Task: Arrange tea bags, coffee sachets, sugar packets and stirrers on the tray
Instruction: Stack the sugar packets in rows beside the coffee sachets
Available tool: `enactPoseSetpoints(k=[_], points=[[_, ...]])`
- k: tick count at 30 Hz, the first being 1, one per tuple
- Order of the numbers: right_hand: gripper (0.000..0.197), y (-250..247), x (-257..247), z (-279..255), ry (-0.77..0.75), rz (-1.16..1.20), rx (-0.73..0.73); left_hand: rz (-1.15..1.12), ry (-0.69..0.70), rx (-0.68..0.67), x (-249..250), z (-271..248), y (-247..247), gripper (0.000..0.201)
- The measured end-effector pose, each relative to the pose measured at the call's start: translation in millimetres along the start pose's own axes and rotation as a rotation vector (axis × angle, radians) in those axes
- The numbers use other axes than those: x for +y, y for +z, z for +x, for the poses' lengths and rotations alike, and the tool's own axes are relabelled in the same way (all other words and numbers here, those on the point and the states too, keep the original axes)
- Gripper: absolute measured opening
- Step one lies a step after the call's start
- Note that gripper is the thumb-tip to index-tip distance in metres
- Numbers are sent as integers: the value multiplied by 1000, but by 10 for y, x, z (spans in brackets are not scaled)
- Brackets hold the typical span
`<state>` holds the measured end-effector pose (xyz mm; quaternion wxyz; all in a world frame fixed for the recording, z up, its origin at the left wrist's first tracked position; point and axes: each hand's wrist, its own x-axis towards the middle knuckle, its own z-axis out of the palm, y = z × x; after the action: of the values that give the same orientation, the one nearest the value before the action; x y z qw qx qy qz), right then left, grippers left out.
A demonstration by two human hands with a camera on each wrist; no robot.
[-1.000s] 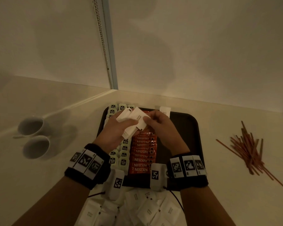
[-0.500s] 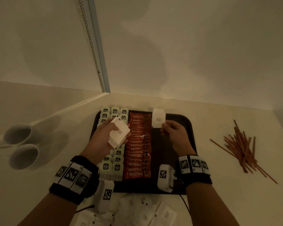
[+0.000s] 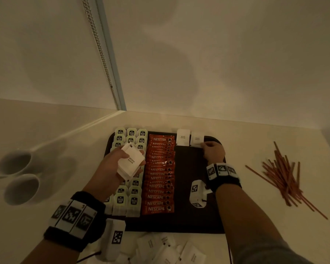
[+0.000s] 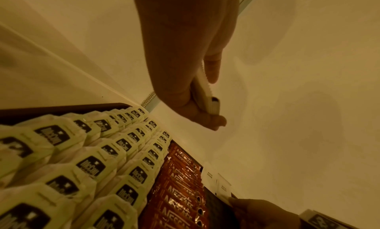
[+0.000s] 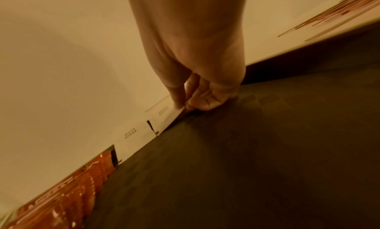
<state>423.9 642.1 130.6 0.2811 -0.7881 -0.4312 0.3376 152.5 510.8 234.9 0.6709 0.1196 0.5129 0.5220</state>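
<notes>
The right hand [image 3: 213, 151] is at the far right corner of the dark brown tray [image 3: 191, 187], thumb and fingers pinching the near edge of a white sugar packet [image 3: 197, 139] that leans against the tray's far rim; the right wrist view shows the fingertips [image 5: 179, 104] closed on that packet's corner, with the heel of the hand down on the tray floor. Just to its left a second white sugar packet [image 3: 183, 137] stands against the same rim, beside but apart from the held one — a thin dark gap shows between them.

The left hand [image 3: 114, 164] hovers above the tea bags, fingers curled under and thumb on top of a stack of white sugar packets [image 3: 131, 163], the top one reading WHITE SUGAR; from the left wrist view the stack shows edge-on in the grip.

On the tray's left third lie pale green McCoy tea bags [image 3: 131, 201] in three overlapping columns; next to them runs one overlapping column of red-orange Nescafé sachets [image 3: 159, 180]; the strip of tray floor to their right is bare save for the two packets at its far end.

More sugar packets lie in a loose heap [image 3: 168, 248] on the counter just in front of the tray; a loose pile of reddish-brown stirrers [image 3: 286, 178] lies on the counter well to the right; two white cups [image 3: 17, 174] sit to the left.
</notes>
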Motion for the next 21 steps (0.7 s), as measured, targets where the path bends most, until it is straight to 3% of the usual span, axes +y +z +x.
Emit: enactPoseSetpoints(k=[5, 12, 18, 21], points=[[26, 29, -34, -12, -28, -83, 10, -57, -60, -39, -5, 12, -6, 32], [26, 41, -36, 6, -60, -169, 19, 1, -40, -79, 14, -9, 45, 32], [27, 7, -146, -131, -73, -67, 22, 32, -16, -110, 19, -47, 72, 31], [20, -13, -408, -541, -200, 99, -184, 105, 0, -81, 15, -53, 81, 23]])
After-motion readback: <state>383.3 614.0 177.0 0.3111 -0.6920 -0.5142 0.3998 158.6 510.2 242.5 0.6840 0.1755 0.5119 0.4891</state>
